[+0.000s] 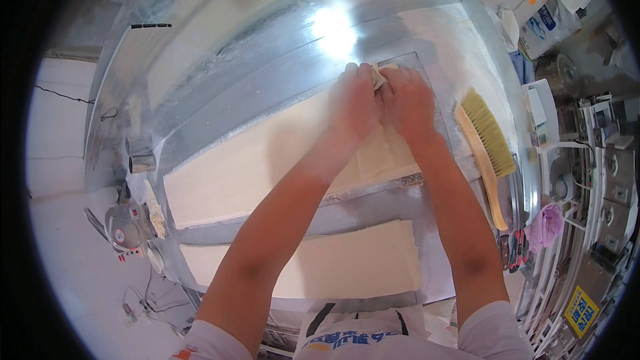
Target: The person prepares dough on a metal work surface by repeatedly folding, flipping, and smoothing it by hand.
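A long pale dough sheet (pixel 267 160) lies across the metal worktop, on a floured grey surface. At its far right end my left hand (pixel 358 99) and my right hand (pixel 409 101) are close together, both with curled fingers. Between them a bunched, folded bit of dough (pixel 379 77) sticks up, gripped by the fingertips. The dough under my wrists shows creases and a fold. Closer to me lies a second, stacked-looking dough sheet (pixel 353 263), partly behind my left forearm and touched by neither hand.
Right of the dough lies a wooden-handled bristle brush (pixel 485 139), beside white flour (pixel 460 33). Knives with red and black handles (pixel 513 251) and a purple cloth (pixel 545 225) are at the right edge. A metal cylinder (pixel 141 163) stands at the left edge, near a small machine (pixel 128 227).
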### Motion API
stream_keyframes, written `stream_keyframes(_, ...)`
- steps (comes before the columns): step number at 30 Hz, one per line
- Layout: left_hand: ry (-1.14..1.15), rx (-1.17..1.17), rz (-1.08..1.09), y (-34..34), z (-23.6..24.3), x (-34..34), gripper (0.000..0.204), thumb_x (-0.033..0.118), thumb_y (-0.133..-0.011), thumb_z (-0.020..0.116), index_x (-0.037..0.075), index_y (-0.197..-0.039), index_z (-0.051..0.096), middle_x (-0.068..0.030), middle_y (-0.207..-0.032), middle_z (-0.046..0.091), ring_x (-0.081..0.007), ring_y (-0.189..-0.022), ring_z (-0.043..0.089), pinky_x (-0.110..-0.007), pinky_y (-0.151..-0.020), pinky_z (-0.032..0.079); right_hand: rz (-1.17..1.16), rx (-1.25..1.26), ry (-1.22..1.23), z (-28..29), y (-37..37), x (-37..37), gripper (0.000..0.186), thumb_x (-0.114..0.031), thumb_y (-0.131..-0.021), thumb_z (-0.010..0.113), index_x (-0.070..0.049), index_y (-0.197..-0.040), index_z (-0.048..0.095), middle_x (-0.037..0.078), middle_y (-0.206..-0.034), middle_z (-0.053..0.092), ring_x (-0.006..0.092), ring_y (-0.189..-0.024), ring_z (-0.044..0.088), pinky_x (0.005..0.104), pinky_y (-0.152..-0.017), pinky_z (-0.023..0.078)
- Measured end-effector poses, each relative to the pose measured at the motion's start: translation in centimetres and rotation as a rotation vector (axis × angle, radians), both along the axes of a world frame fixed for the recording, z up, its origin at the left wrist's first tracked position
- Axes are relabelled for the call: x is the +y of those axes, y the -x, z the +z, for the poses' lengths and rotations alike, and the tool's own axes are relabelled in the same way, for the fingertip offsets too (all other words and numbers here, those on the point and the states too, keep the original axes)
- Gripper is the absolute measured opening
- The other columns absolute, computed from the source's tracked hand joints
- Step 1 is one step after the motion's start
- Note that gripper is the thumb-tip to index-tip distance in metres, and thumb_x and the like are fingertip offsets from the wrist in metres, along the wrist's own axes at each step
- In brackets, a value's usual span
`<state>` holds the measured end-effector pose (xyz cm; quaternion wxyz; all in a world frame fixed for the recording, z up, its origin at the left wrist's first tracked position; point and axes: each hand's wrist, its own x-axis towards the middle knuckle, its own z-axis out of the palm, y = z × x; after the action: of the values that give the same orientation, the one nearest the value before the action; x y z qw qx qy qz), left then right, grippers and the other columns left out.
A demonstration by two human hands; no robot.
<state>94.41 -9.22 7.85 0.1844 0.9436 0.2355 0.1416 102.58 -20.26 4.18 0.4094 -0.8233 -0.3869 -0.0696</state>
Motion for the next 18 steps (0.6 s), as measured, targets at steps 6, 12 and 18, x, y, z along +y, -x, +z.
stream_keyframes(6,-0.037,-0.078,-0.046,0.9,-1.7,1.0,0.017,0.007,-0.091,0.069,0.005,-0.107,0.071,-0.0178,-0.105,0.067,-0.0417,-0.099,0.069,-0.052,-0.083,0.059,0.004,-0.051,0.02,-0.1,-0.2,-0.3,0.022,-0.009,-0.092,0.073,-0.007,-0.114,0.076,0.016,-0.105,0.073,0.0388,-0.101,0.069,0.0493,-0.087,0.058)
stream_keyframes(12,0.044,-0.117,0.007,1.5,-1.4,1.8,0.024,0.005,-0.093,0.065,0.006,-0.117,0.069,-0.0186,-0.109,0.067,-0.043,-0.102,0.067,-0.052,-0.086,0.057,-0.004,-0.018,0.051,-1.0,-0.7,-0.9,0.026,-0.01,-0.09,0.076,-0.008,-0.115,0.075,0.015,-0.108,0.071,0.0371,-0.106,0.068,0.049,-0.092,0.057)
stream_keyframes(18,0.006,-0.106,-0.021,1.3,-1.0,1.3,0.032,0.009,-0.093,0.068,0.007,-0.125,0.069,-0.0178,-0.108,0.068,-0.0429,-0.1,0.069,-0.052,-0.084,0.059,0.029,-0.028,0.005,0.2,-0.4,0.3,0.029,-0.006,-0.088,0.076,-0.009,-0.116,0.076,0.012,-0.106,0.073,0.0359,-0.106,0.068,0.0471,-0.092,0.057)
